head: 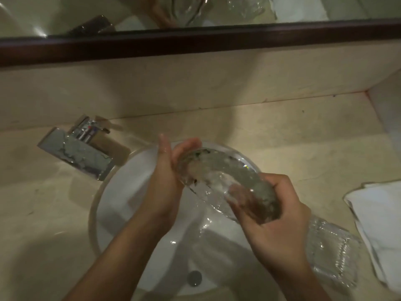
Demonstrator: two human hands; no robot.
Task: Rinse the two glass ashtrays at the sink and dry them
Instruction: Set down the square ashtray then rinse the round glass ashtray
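1. at far left, a square chrome faucet (pixel 76 151) overhangs the round white basin sink (pixel 121 192).
2. over the basin, the left hand (pixel 167 179) curls its fingers round the upper edge of a tilted clear round glass ashtray (pixel 217 170).
3. the right hand (pixel 277 220) grips its lower edge.
4. a second clear glass ashtray (pixel 334 253) lies on the counter just beside a folded white towel (pixel 379 224).

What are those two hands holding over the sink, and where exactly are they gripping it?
A glass ashtray, tilted over the sink. The left hand holds its far-left rim; the right hand grips the near-right rim.
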